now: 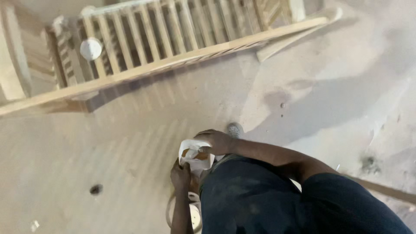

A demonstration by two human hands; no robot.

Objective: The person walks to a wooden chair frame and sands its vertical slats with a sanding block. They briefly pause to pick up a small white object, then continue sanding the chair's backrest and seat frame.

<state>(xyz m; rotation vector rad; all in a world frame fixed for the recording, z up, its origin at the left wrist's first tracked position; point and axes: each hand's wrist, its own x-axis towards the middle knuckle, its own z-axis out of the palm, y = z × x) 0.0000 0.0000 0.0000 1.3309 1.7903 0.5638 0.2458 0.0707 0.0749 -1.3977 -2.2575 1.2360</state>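
Head view | right hand [216,141] curled over top of a white container [195,158], left hand [180,177] gripping its near side | container held close before dark shirt [251,199] | slatted wooden frame [164,39] lies far across the dusty floor [130,147].

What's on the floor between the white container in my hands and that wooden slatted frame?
Head view: only bare dusty floor, striped with slat shadows, lies between the white container and the wooden slatted frame.
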